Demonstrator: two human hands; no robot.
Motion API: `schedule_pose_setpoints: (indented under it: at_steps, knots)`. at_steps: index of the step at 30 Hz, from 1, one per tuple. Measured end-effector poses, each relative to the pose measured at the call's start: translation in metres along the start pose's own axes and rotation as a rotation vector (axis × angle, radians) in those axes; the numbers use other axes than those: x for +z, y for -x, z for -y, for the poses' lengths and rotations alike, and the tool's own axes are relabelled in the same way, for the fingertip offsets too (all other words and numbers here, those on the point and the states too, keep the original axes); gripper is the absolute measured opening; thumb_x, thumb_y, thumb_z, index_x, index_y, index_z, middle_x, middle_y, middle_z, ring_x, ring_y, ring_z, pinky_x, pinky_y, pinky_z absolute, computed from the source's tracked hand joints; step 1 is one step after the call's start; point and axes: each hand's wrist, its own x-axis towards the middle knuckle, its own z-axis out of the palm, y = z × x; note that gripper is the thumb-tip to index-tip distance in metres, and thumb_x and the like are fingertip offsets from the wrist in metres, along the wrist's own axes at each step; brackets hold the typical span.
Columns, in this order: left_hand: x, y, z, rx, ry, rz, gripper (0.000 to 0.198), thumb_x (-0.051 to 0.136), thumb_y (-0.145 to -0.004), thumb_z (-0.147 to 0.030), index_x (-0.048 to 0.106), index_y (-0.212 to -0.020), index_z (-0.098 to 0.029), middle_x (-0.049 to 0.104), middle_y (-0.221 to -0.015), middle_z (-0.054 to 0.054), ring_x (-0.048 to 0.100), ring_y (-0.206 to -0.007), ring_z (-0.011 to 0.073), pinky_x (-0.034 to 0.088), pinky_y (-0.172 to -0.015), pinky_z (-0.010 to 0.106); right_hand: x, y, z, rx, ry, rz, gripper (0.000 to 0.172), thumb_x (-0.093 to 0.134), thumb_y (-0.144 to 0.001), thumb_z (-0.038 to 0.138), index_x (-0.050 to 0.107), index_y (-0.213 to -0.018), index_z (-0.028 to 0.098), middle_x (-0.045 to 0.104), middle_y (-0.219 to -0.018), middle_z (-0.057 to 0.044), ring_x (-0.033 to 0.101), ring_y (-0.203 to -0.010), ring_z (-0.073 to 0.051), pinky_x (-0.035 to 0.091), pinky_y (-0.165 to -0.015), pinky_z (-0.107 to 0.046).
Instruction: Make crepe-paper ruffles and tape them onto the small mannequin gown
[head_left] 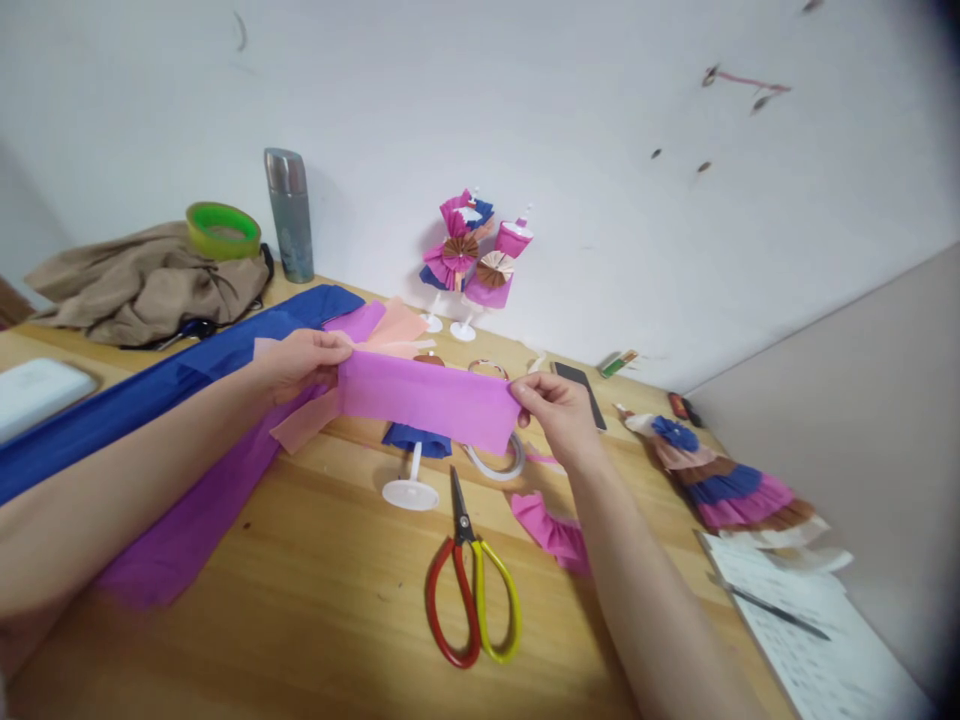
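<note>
A strip of purple crepe paper (427, 400) is stretched between my two hands above the table. My left hand (304, 362) pinches its left end, close to longer purple and peach pieces below. At the other end, the fingertips of my right hand (551, 405) are closed on the strip's edge. Behind the strip stands a small white mannequin stand (411, 494) with a blue paper skirt (417, 440); its upper part is mostly hidden. Scissors with one red and one yellow handle (465, 540) lie in front. A gathered pink paper piece (551, 532) rests beside my right forearm.
Two dressed mini mannequins (459, 250) stand against the wall. Long blue crepe paper (187, 375) crosses the left side. Farther back are a steel flask (291, 220), green tape (225, 232) and brown cloth (142, 285). A layered paper dress (727, 490) and written sheet (810, 630) lie right.
</note>
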Motion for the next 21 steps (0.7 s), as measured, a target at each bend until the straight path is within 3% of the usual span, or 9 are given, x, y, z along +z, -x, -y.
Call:
schedule_pose_setpoints:
  at_steps: [7, 16, 21]
  knots:
    - [0.001, 0.012, -0.025, 0.096, -0.102, -0.131, 0.015, 0.081, -0.064, -0.022, 0.069, -0.068, -0.015, 0.062, -0.057, -0.002, 0.054, -0.051, 0.0069, 0.041, -0.048, 0.015, -0.001, 0.001, 0.006, -0.030, -0.009, -0.030, 0.023, 0.081, -0.065, 0.037, 0.069, -0.063, 0.018, 0.059, -0.046, 0.003, 0.050, -0.038, -0.009, 0.041, -0.040, -0.022]
    - [-0.007, 0.010, -0.023, 0.076, -0.170, 0.020, 0.018, 0.076, -0.072, -0.023, 0.064, -0.063, -0.013, 0.060, -0.053, -0.001, 0.048, -0.048, 0.0067, 0.034, -0.046, 0.017, -0.003, 0.000, 0.007, -0.026, 0.041, 0.002, 0.027, 0.080, -0.067, 0.043, 0.068, -0.064, 0.019, 0.060, -0.050, 0.003, 0.053, -0.045, -0.011, 0.047, -0.047, -0.025]
    - [-0.008, 0.011, -0.023, 0.072, -0.171, 0.057, 0.020, 0.076, -0.072, -0.022, 0.062, -0.060, -0.012, 0.054, -0.049, -0.001, 0.043, -0.046, 0.0059, 0.032, -0.044, 0.018, -0.004, -0.003, 0.005, -0.038, 0.084, -0.029, 0.023, 0.078, -0.066, 0.038, 0.068, -0.061, 0.019, 0.061, -0.054, 0.003, 0.053, -0.053, -0.011, 0.045, -0.053, -0.024]
